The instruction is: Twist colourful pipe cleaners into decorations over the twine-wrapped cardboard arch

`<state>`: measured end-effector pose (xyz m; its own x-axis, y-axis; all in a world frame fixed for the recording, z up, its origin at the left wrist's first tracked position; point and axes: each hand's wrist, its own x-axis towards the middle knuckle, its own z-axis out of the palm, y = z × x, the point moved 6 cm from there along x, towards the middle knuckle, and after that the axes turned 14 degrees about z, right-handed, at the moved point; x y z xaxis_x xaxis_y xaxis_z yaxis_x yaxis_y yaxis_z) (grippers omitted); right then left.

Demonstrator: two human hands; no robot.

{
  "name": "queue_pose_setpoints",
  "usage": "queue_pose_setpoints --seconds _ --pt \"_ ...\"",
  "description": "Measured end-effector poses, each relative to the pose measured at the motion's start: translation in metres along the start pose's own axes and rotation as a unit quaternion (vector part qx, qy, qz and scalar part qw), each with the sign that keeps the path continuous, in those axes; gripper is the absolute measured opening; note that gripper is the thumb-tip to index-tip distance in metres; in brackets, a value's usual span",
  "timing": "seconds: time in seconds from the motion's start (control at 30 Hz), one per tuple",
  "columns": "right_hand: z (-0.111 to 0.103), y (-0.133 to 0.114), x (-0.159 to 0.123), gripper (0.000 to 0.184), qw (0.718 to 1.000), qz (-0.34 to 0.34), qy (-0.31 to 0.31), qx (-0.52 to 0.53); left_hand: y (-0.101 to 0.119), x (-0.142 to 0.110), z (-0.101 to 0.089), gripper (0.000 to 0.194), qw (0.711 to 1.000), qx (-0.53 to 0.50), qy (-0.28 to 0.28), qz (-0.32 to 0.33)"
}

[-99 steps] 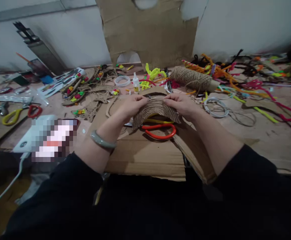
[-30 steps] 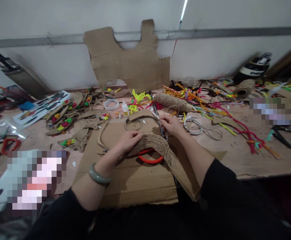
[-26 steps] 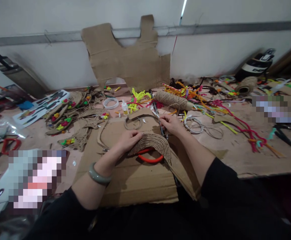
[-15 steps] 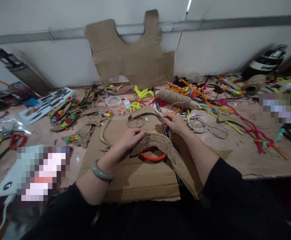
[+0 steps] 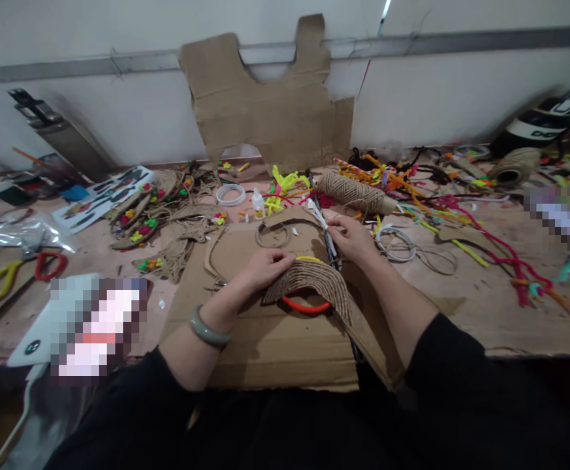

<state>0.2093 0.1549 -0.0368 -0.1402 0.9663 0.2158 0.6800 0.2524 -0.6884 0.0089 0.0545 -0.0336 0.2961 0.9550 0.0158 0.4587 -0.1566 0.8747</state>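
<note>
My left hand (image 5: 264, 266) rests with curled fingers on the left end of a curved, twine-wrapped cardboard piece (image 5: 320, 286) lying on a flat cardboard sheet (image 5: 275, 339). Under that piece lie red-handled scissors (image 5: 307, 307) with a bit of yellow showing. My right hand (image 5: 352, 237) is further back, its fingers closed round a thin dark tool with a pale tip (image 5: 328, 236). A jade bangle (image 5: 208, 333) is on my left wrist. A spool of jute twine (image 5: 356, 192) lies just beyond my right hand.
A cut cardboard shape (image 5: 269, 111) leans on the wall. Coloured pipe cleaners (image 5: 465, 209) spread to the right, jute ornaments (image 5: 167, 215) to the left. Yellow and red scissors (image 5: 17, 277) lie far left. A small glue bottle (image 5: 258, 203) and white rings (image 5: 395, 243) stand nearby.
Earlier both hands held the twine-wrapped piece. My right hand has let go and moved back to the thin tool. The view has drifted slightly; the left hand stays put.
</note>
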Motion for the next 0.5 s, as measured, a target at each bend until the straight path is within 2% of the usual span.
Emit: queue_pose_setpoints --seconds 0.07,0.13,0.27,0.4,0.5 --pt "0.001 -0.003 -0.001 0.026 0.999 -0.038 0.005 -0.031 0.002 0.0 0.0 0.026 1.0 -0.002 -0.001 -0.006" --pt "0.007 -0.004 -0.002 0.025 0.995 -0.068 -0.019 -0.074 0.002 0.0 -0.001 0.025 1.0 -0.011 0.007 -0.016" --pt "0.017 -0.002 -0.004 0.029 0.984 -0.076 -0.053 -0.149 -0.001 0.001 0.0 0.025 0.998 -0.043 0.026 -0.027" --pt "0.012 0.003 0.0 0.032 0.986 -0.051 -0.022 -0.155 -0.003 0.001 0.001 0.025 0.998 -0.048 0.029 -0.026" --pt "0.005 0.008 0.003 0.04 0.987 -0.013 0.032 -0.158 0.0 0.001 0.001 0.026 0.999 -0.028 0.02 -0.014"
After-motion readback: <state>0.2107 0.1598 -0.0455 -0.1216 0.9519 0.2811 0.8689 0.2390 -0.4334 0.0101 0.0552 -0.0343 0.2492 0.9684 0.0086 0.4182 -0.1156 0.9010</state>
